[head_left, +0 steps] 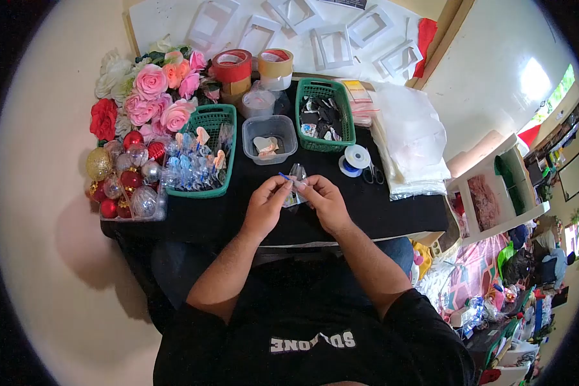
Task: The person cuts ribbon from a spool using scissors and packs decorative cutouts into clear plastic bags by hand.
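A small clear plastic bag (298, 170) is held above the black cloth near the table's front edge. A short blue ribbon (284, 175) sticks out by the fingertips at its gathered part. My left hand (266, 202) is closed in a pinch on the ribbon. Opposite it, my right hand (327, 202) pinches the bag, fingertips nearly meeting those of the left. What the bag contains is mostly covered by my fingers. Just beyond lie a spool of blue ribbon (355, 159) and scissors (373, 172).
A green basket (228, 183) of wrapped blue pieces stands left, beside baubles (132, 180) and artificial flowers (154, 90). Further back are a clear tub (291, 149), a green basket (349, 138) of dark scraps and tape rolls (233, 64). Plastic sheets (408, 128) are stacked right.
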`<control>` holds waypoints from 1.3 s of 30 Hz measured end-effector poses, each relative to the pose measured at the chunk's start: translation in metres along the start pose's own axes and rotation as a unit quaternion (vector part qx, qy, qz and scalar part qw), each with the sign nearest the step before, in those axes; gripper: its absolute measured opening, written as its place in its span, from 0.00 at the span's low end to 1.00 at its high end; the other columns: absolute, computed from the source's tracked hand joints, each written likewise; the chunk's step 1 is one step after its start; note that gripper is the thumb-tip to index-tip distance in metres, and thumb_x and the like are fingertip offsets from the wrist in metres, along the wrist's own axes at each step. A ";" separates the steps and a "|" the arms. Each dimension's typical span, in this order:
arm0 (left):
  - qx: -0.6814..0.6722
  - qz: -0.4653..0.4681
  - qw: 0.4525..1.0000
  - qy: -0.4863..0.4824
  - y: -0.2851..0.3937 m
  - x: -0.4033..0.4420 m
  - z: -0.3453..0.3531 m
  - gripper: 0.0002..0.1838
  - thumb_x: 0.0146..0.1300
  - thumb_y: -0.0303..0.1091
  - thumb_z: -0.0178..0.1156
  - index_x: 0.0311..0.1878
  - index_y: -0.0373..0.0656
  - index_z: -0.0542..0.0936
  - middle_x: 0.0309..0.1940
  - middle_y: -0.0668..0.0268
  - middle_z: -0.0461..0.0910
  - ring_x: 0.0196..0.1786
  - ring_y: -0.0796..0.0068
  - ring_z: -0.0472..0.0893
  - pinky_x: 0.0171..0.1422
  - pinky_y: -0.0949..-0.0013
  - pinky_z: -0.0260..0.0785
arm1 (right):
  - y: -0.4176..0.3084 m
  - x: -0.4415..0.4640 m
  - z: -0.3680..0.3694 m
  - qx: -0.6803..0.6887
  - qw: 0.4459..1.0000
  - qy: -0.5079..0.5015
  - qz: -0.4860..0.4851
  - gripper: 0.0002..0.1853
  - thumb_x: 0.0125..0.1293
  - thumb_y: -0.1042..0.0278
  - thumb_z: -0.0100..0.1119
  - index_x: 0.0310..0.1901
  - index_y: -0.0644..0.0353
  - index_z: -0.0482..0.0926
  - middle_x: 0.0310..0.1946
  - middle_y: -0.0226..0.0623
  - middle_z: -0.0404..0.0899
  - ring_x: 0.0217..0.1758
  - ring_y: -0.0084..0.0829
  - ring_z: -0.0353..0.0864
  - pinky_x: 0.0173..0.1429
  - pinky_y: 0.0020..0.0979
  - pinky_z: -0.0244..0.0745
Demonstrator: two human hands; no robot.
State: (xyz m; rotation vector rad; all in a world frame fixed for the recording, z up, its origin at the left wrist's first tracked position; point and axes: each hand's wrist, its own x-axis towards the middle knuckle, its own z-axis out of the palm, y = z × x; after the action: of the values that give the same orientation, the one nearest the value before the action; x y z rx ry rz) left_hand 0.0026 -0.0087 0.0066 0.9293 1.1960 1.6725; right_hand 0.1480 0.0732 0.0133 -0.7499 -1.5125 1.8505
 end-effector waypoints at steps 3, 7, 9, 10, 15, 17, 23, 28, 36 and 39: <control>0.024 0.009 1.000 -0.018 0.000 -0.001 -0.002 0.10 0.72 0.35 0.56 0.47 0.38 0.80 0.35 0.73 0.79 0.39 0.87 0.75 0.44 0.79 0.66 | 0.006 0.001 -0.003 0.001 1.000 -0.008 -0.005 0.10 0.70 0.64 0.61 0.46 0.61 0.77 0.35 0.25 0.76 0.37 0.15 0.71 0.40 0.21 0.66; -0.015 -0.006 0.999 -0.041 -0.001 -0.001 -0.006 0.11 0.72 0.35 0.56 0.49 0.38 0.81 0.37 0.71 0.80 0.40 0.85 0.76 0.46 0.79 0.67 | 0.001 -0.001 0.003 0.007 1.000 -0.005 -0.013 0.09 0.71 0.66 0.61 0.47 0.61 0.77 0.36 0.26 0.77 0.37 0.15 0.72 0.42 0.21 0.67; -0.028 -0.010 0.999 -0.043 -0.001 -0.001 -0.006 0.12 0.72 0.35 0.56 0.50 0.38 0.81 0.38 0.70 0.81 0.41 0.84 0.76 0.47 0.78 0.68 | 0.001 -0.001 0.003 0.006 1.000 -0.007 -0.016 0.09 0.71 0.66 0.60 0.47 0.61 0.77 0.36 0.26 0.77 0.37 0.15 0.72 0.42 0.21 0.67; 0.003 -0.001 0.999 -0.037 -0.001 -0.001 -0.004 0.13 0.73 0.34 0.55 0.51 0.36 0.81 0.40 0.68 0.82 0.43 0.83 0.77 0.49 0.77 0.68 | 0.001 0.000 0.002 0.019 1.000 -0.009 -0.017 0.09 0.71 0.67 0.61 0.47 0.61 0.77 0.37 0.26 0.77 0.38 0.15 0.72 0.42 0.21 0.67; 0.062 0.050 0.997 -0.017 -0.009 0.000 0.001 0.15 0.73 0.33 0.55 0.54 0.33 0.80 0.45 0.63 0.83 0.47 0.78 0.80 0.54 0.74 0.70 | 0.003 0.000 -0.002 0.032 0.999 -0.008 -0.019 0.09 0.70 0.67 0.62 0.47 0.62 0.77 0.37 0.26 0.78 0.39 0.16 0.73 0.43 0.21 0.68; 0.092 0.060 0.994 -0.026 -0.005 0.000 0.002 0.14 0.72 0.32 0.55 0.53 0.32 0.80 0.47 0.60 0.83 0.49 0.75 0.80 0.55 0.73 0.70 | 0.000 0.000 -0.003 0.048 0.999 -0.003 -0.009 0.10 0.69 0.67 0.62 0.47 0.61 0.77 0.38 0.26 0.78 0.39 0.16 0.74 0.44 0.21 0.69; 0.129 0.063 0.989 -0.020 0.003 -0.005 0.003 0.12 0.70 0.29 0.56 0.49 0.30 0.80 0.43 0.62 0.80 0.48 0.75 0.79 0.53 0.73 0.69 | 0.008 0.003 -0.002 0.053 0.998 -0.001 -0.045 0.09 0.68 0.67 0.63 0.46 0.60 0.78 0.37 0.27 0.79 0.40 0.17 0.75 0.44 0.22 0.70; 0.137 0.112 0.982 -0.068 -0.006 -0.002 -0.002 0.11 0.65 0.25 0.56 0.48 0.30 0.77 0.42 0.63 0.74 0.44 0.75 0.75 0.48 0.74 0.67 | 0.006 0.003 -0.003 0.045 0.998 0.008 -0.036 0.08 0.68 0.66 0.64 0.44 0.60 0.79 0.36 0.27 0.79 0.39 0.16 0.75 0.43 0.23 0.71; 0.188 0.106 0.972 -0.089 -0.005 -0.002 0.000 0.10 0.64 0.24 0.55 0.46 0.31 0.75 0.43 0.65 0.70 0.46 0.75 0.73 0.49 0.72 0.66 | 0.008 0.003 -0.005 0.027 0.999 -0.001 -0.040 0.07 0.68 0.67 0.64 0.43 0.59 0.79 0.35 0.26 0.79 0.38 0.16 0.75 0.43 0.22 0.70; 0.133 0.114 0.982 -0.073 -0.009 -0.001 0.000 0.12 0.64 0.24 0.57 0.50 0.33 0.76 0.41 0.66 0.73 0.40 0.80 0.74 0.44 0.76 0.67 | 0.011 0.003 -0.005 0.019 0.998 -0.004 -0.054 0.06 0.68 0.68 0.64 0.42 0.59 0.79 0.35 0.25 0.78 0.38 0.16 0.74 0.43 0.22 0.70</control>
State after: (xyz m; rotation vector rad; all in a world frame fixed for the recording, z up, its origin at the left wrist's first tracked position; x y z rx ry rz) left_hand 0.0050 -0.0077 -0.0016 1.3753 1.2711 1.6101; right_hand 0.1488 0.0773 0.0014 -0.6303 -1.4892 1.7992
